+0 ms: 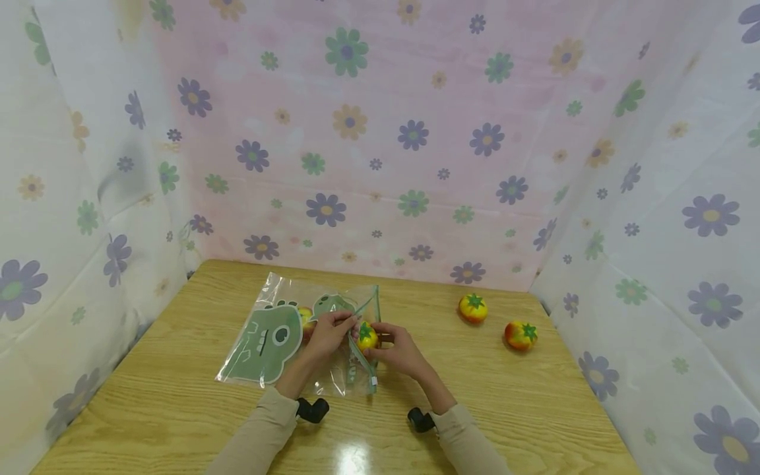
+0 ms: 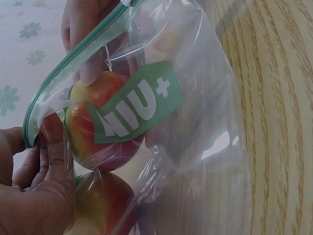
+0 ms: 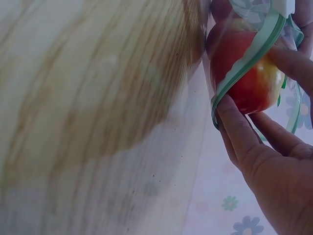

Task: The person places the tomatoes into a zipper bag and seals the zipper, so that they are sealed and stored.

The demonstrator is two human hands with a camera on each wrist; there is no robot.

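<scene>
A clear zip bag (image 1: 255,349) with a green monster print lies flat, its green-edged mouth spread toward the right. My left hand (image 1: 323,336) pinches the mouth's edge between thumb and fingers. With thumb and fingers, my right hand (image 1: 406,353) holds a red-and-yellow fruit (image 1: 366,336) with a green star-shaped top at the bag's opening. In the left wrist view, this fruit (image 2: 80,110) shows partly through the plastic, beside another fruit (image 2: 102,203). The right wrist view shows the right fingers around the fruit (image 3: 242,73), next to the green zip edge (image 3: 249,58).
Two more such fruits, one (image 1: 472,309) farther back and one (image 1: 521,336) nearer, sit on the right of the wooden table (image 1: 475,409). Flower-printed curtains (image 1: 380,145) enclose the table's back and sides. A white zip slider (image 1: 373,380) sits at the bag's near corner.
</scene>
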